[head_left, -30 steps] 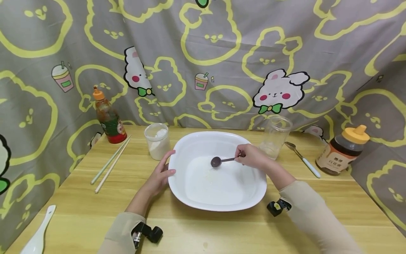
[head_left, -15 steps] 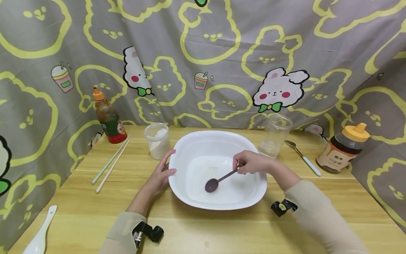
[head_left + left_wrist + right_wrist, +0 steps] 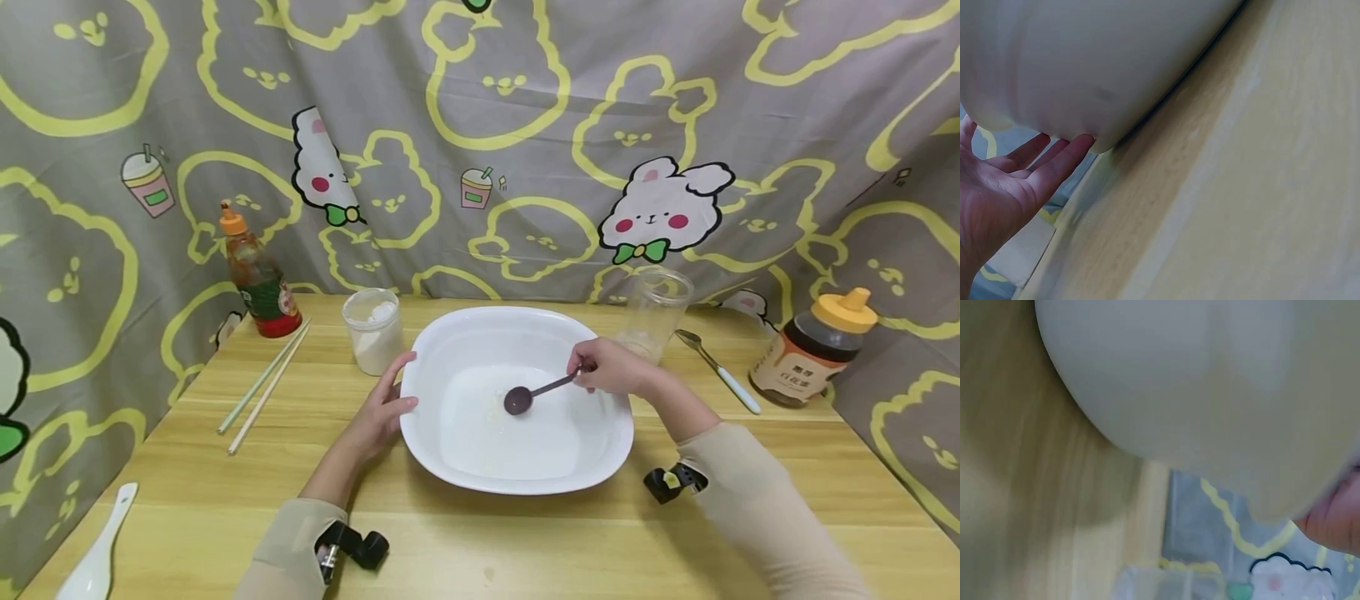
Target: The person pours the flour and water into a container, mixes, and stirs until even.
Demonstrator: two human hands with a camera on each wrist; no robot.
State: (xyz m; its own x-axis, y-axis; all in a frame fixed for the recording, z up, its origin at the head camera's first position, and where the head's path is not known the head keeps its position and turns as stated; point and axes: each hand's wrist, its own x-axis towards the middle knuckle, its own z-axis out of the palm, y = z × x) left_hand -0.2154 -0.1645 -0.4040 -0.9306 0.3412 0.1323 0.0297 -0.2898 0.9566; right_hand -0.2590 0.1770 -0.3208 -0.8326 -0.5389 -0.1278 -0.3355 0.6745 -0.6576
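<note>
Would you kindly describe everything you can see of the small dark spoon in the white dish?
The small dark spoon is brownish-purple with a round bowl and a thin, straight handle, seemingly plastic. The right hand pinches the handle's far end, so the spoon slants down and leftward into the white dish. Its bowl sits low over the dish's floor near the middle, beside a faint pale smear; whether it touches cannot be told. Nothing visible lies in the bowl.
</note>
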